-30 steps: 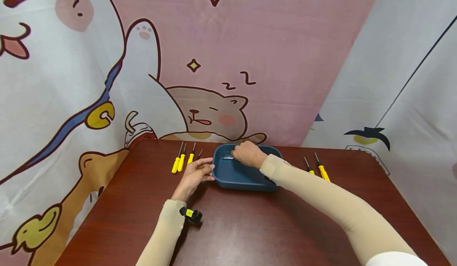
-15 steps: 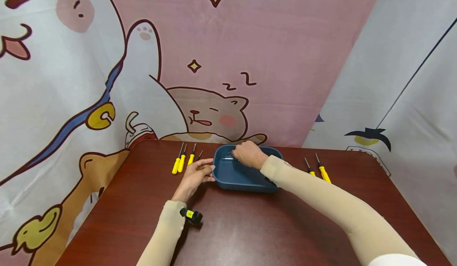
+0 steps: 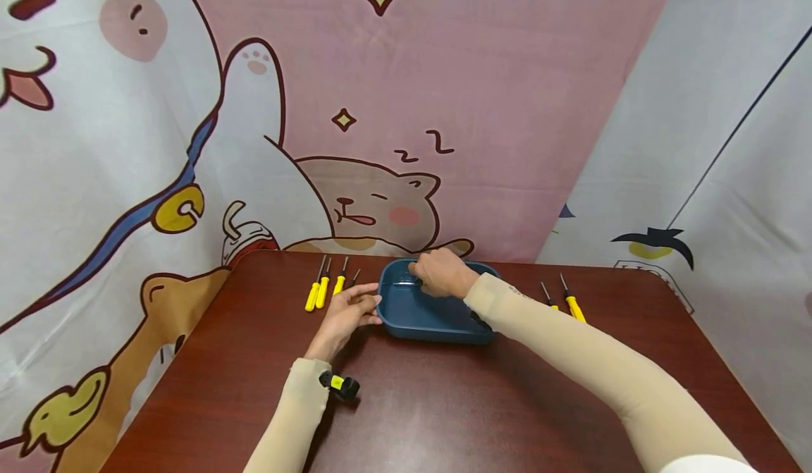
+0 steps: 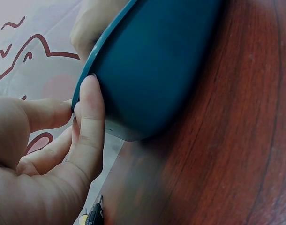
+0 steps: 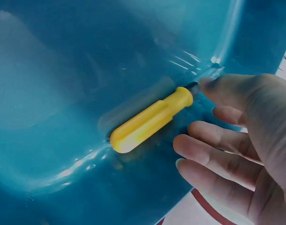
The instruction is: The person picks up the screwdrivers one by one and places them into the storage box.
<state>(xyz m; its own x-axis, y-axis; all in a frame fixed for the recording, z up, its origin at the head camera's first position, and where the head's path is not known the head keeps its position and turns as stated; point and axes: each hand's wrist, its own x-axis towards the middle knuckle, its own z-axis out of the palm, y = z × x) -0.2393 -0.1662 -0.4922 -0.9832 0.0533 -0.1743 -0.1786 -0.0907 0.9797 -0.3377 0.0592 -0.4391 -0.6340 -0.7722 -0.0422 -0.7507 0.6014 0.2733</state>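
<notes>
A yellow-handled screwdriver (image 5: 150,121) is being set down inside the blue tray (image 3: 438,318) at mid-tabletop, pinched at its metal end by the right hand (image 3: 440,273). The tray's left rim is steadied by the left hand (image 3: 345,312), fingers straight. Releasing seems due next.

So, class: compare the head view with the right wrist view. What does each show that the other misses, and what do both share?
Only the head view shows the table, the left hand touching the tray's side, and screwdrivers lying either side of the tray. Only the right wrist view shows a yellow screwdriver lying inside the tray, fingertips at its shaft end. Both show the blue tray and the right hand in it.
</notes>
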